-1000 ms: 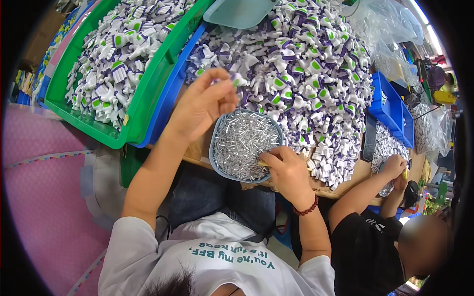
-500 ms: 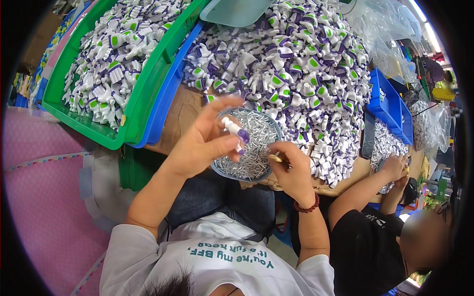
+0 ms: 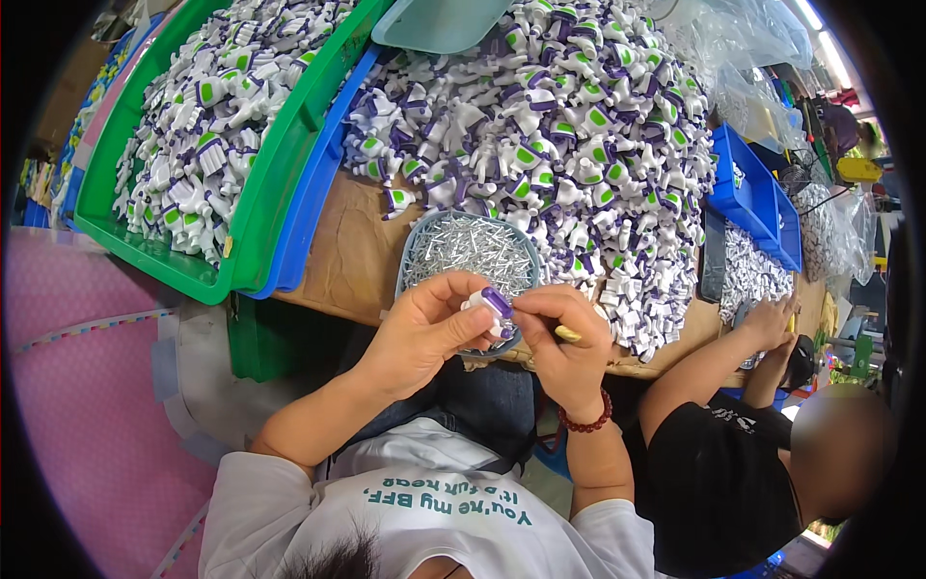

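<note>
Drawn closer together, the left hand point(image 3: 424, 328) pinches a toy part point(image 3: 497, 302) over the bowl point(image 3: 536, 259); the right hand point(image 3: 571, 357), fingertips together, meets it. Whether it's finished is unclear; a large heap point(image 3: 588, 159) remains.

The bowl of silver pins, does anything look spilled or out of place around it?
No spill or damage stands out. The bowl does sit precariously close to the front edge of the table, though the left hand and right hand partly hide its near side.
</note>
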Available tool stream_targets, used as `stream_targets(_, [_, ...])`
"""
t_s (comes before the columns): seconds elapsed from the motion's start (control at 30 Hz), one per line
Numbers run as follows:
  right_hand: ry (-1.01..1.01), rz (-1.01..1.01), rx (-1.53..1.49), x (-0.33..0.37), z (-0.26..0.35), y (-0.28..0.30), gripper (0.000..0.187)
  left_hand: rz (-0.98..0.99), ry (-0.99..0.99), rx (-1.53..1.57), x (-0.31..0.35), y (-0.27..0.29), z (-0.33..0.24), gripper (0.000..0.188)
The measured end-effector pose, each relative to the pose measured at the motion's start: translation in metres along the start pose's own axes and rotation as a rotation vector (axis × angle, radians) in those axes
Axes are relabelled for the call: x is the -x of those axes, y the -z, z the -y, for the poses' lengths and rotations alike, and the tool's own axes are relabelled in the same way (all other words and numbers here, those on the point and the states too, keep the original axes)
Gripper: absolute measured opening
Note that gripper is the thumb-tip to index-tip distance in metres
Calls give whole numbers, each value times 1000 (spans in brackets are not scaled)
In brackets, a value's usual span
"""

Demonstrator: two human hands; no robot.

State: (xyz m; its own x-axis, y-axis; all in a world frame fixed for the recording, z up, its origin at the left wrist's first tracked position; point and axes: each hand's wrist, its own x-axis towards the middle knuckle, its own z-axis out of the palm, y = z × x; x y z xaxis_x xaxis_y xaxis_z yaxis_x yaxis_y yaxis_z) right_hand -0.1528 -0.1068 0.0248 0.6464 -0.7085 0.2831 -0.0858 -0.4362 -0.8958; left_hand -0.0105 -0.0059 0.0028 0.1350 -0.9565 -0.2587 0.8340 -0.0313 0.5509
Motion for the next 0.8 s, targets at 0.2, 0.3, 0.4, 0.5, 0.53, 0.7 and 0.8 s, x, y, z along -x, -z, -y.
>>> stream_targets(0.2, [8, -32, 57, 2, 2, 1, 15, -29, -90, -148, -2, 1, -2, 21])
stream_targets(0.3, [36, -31, 84, 1, 2, -1, 16, -13, -145, -239, -2, -1, -4, 21])
stream_targets(0.4, [32, -36, 60, 2, 2, -4, 15, -13, -162, -268, -1, -1, -5, 20])
stream_targets(0.5, [47, -36, 61, 0, 4, -6, 15, 5, -185, -333, 0, -5, -6, 20])
stream_targets(0.53, [57, -37, 69, -1, 6, -6, 15, 7, -190, -343, -1, -5, -7, 20])
stream_targets(0.7, [-181, -107, -193, 7, 9, -15, 15, 28, -253, -300, -4, -5, 1, 20])
stream_targets(0.8, [-298, -107, -251, 9, 8, -12, 12, 35, -226, -256, -4, -5, 1, 19])
